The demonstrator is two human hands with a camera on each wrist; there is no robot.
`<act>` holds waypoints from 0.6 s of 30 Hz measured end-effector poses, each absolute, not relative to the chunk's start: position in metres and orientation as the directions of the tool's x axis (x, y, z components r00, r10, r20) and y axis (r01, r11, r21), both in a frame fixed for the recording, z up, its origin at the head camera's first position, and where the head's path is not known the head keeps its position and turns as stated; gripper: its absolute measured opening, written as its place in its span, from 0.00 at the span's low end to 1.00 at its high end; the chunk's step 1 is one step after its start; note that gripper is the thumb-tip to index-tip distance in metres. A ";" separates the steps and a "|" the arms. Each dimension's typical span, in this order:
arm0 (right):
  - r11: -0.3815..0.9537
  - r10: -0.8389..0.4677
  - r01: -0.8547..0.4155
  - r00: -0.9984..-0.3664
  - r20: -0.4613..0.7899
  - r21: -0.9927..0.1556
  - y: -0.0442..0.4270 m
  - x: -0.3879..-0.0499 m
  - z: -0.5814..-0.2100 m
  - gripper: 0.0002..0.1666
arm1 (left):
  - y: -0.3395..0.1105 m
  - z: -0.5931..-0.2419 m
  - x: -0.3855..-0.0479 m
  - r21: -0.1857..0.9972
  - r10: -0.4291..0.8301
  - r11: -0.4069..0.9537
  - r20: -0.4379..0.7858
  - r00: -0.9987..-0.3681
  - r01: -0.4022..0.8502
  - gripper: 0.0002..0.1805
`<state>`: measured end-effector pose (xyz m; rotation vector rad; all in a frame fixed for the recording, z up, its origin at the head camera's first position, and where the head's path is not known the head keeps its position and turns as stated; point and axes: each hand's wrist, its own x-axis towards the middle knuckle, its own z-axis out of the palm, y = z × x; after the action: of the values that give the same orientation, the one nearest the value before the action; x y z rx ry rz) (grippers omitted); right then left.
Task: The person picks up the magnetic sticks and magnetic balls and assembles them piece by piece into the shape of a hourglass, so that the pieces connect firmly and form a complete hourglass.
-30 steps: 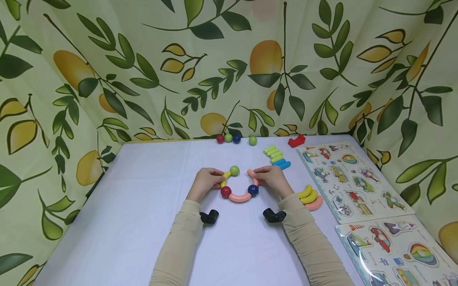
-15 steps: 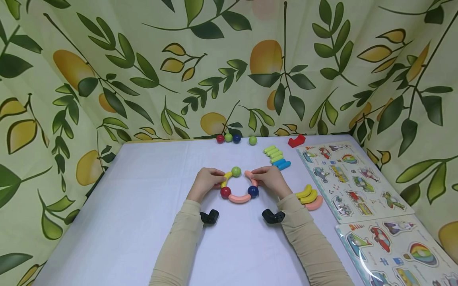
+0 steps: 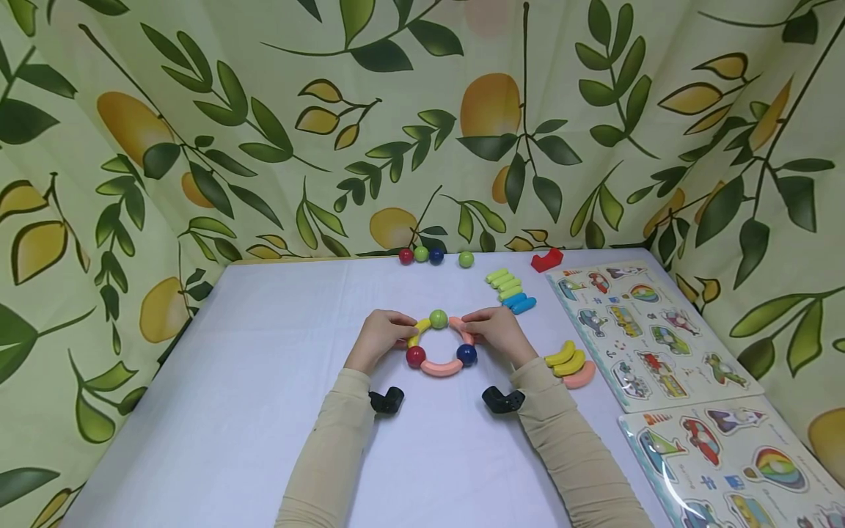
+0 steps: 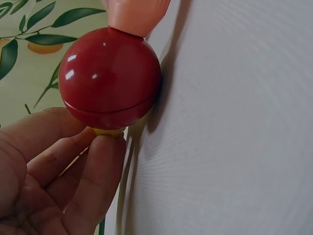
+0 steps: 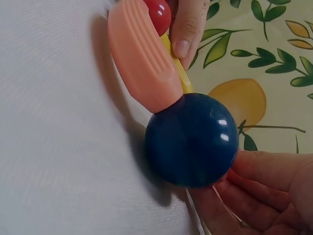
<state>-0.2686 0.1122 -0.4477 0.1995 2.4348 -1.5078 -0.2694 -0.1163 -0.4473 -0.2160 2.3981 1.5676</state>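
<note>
A ring of balls and curved rods lies on the white-covered table. My left hand (image 3: 383, 339) pinches its yellow curved rod (image 3: 414, 340), between a red ball (image 3: 416, 357) and a green ball (image 3: 439, 319). On the other side my right hand (image 3: 499, 334) pinches a pink curved rod (image 3: 455, 322) that runs up from a dark blue ball (image 3: 466, 356). This rod's far end is right at the green ball; whether they touch I cannot tell. A second pink curved rod (image 3: 441, 369) joins red and blue at the front. In the left wrist view the fingers mostly hide the yellow rod.
Loose balls (image 3: 421, 254) line the back edge. Green rods (image 3: 505, 281), blue rods (image 3: 518, 302) and a red piece (image 3: 547, 260) lie back right. Yellow curved rods (image 3: 565, 357) and a pink one (image 3: 580, 375) sit by my right forearm. Picture puzzle boards (image 3: 650, 334) cover the right side.
The gap between the green ball and the right pink rod has narrowed. The green ball has moved right and slightly nearer, while my right hand's rod end has swung left.
</note>
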 end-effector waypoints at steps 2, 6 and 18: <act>0.457 -0.024 0.253 -0.955 -0.296 -0.853 0.112 -0.268 -0.448 0.17 | -0.116 -0.447 -0.269 0.873 0.023 0.408 -0.304 -0.952 -0.269 0.10; 0.478 -0.035 0.258 -0.949 -0.312 -0.839 0.113 -0.267 -0.445 0.18 | -0.118 -0.447 -0.268 0.878 0.044 0.402 -0.301 -0.953 -0.259 0.11; 0.489 -0.071 0.308 -0.919 -0.389 -0.816 0.123 -0.268 -0.438 0.22 | -0.129 -0.447 -0.268 0.890 0.150 0.383 -0.325 -0.934 -0.248 0.18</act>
<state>-0.2679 0.1226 -0.4377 0.1978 2.3672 -1.4079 -0.2677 -0.1291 -0.4467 -0.0856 2.2946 1.5682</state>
